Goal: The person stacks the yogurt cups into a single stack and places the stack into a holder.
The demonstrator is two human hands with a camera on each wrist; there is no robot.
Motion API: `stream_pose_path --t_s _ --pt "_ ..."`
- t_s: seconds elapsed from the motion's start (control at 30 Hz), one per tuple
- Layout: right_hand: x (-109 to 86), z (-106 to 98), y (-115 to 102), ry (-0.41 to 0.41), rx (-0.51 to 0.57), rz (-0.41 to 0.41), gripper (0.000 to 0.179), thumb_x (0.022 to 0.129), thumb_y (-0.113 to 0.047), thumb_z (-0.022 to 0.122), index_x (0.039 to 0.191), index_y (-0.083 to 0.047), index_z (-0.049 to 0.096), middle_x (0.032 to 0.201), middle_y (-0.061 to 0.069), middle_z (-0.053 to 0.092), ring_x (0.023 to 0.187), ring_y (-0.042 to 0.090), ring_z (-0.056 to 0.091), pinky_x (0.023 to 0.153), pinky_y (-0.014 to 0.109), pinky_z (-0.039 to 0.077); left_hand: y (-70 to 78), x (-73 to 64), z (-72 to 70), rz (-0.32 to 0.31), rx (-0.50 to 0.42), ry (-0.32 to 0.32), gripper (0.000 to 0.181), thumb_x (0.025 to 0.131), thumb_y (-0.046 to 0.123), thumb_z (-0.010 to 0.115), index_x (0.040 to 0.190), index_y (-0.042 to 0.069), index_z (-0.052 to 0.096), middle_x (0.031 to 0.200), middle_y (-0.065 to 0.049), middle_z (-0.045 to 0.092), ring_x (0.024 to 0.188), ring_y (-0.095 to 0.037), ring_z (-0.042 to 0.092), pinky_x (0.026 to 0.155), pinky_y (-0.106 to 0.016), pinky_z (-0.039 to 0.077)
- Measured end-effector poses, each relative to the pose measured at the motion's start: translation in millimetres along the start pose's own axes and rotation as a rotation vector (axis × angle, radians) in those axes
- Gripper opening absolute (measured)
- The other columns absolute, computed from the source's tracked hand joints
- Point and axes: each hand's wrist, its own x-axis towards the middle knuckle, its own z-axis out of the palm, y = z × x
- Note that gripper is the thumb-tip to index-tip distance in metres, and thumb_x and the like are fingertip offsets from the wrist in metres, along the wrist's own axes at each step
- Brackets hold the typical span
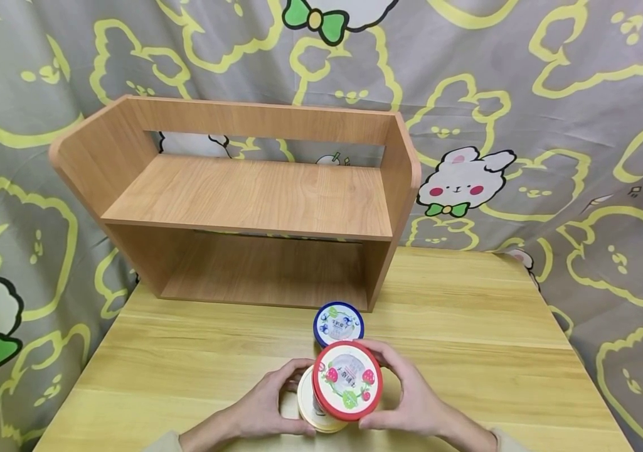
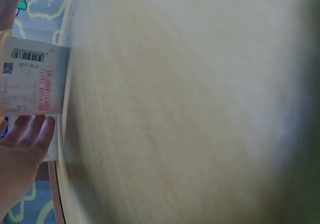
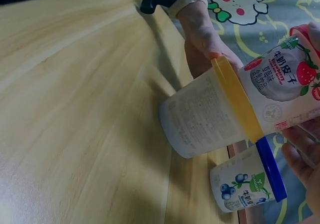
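My left hand grips a white tub with a pale yellow lid, thumb at the near side and fingers round the far side. In the right wrist view this yellow-lidded tub shows its printed text. My right hand holds a strawberry tub with a red lid, overlapping the yellow lid from above. Strawberry pictures cover the side of the red-lidded tub in the right wrist view. Just behind them stands a blueberry tub with a blue lid.
A two-tier wooden shelf stands at the back left of the wooden table, its front bottom edge close behind the blue-lidded tub. A patterned grey curtain hangs around the table's back and sides.
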Motion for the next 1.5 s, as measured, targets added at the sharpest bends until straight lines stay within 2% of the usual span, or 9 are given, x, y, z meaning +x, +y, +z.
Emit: stream_pose_path --t_s 0.27,0.53,1.0,1.27,1.43,1.5 --pt "2.8 4.6 -1.0 -0.033 0.002 -0.027 0.097 0.078 -0.029 0.095 0.157 -0.011 0.042 0.146 0.004 0.065 0.131 0.014 0.063 0.110 0.033 0.054 -1.5 0.1 -0.5 0.030 0.023 0.004 0.088 0.081 0.035 0.093 0.153 0.029 0.042 0.138 0.003 0.068 0.120 -0.003 0.065 0.107 -0.025 0.055" --pt "6.7 11.1 -0.5 -0.050 -0.011 -0.042 0.098 0.078 -0.032 0.095 0.157 -0.010 0.042 0.145 0.001 0.064 0.129 0.014 0.063 0.114 0.034 0.051 -0.6 0.0 -0.8 -0.014 0.013 -0.004 0.087 0.081 0.036 0.093 0.152 0.033 0.042 0.139 0.006 0.067 0.122 -0.003 0.064 0.111 -0.024 0.052" --pt "8.3 11.8 0.7 -0.071 -0.031 -0.033 0.102 0.075 -0.028 0.097 0.157 -0.005 0.041 0.146 -0.001 0.064 0.130 0.013 0.062 0.112 0.032 0.051 -0.5 -0.6 -0.9 -0.017 0.012 0.001 0.087 0.081 0.035 0.093 0.152 0.032 0.043 0.136 0.006 0.068 0.118 -0.001 0.066 0.109 -0.023 0.052" --pt "8.3 10.3 1.3 -0.079 -0.046 -0.050 0.104 0.078 -0.036 0.095 0.159 -0.004 0.038 0.147 0.000 0.064 0.129 0.013 0.063 0.108 0.032 0.054 -1.4 -0.6 -1.3 -0.014 0.015 0.003 0.088 0.080 0.035 0.094 0.152 0.032 0.043 0.137 0.006 0.068 0.118 -0.002 0.065 0.108 -0.024 0.053" --pt "4.6 1.6 3.7 -0.076 -0.051 -0.098 0.104 0.081 -0.039 0.092 0.160 -0.001 0.036 0.147 0.003 0.063 0.126 0.013 0.063 0.105 0.032 0.055 -0.2 -0.4 -1.4 -0.004 0.013 0.003 0.089 0.080 0.035 0.094 0.152 0.031 0.043 0.139 0.004 0.068 0.119 -0.002 0.066 0.109 -0.024 0.053" --pt "2.9 -3.7 5.5 -0.063 -0.046 -0.125 0.100 0.083 -0.035 0.091 0.159 0.000 0.036 0.148 0.006 0.063 0.126 0.013 0.063 0.103 0.032 0.056 0.5 -0.2 -1.4 -0.005 0.006 0.003 0.089 0.079 0.034 0.094 0.152 0.030 0.043 0.139 0.004 0.068 0.119 -0.002 0.066 0.109 -0.024 0.053"
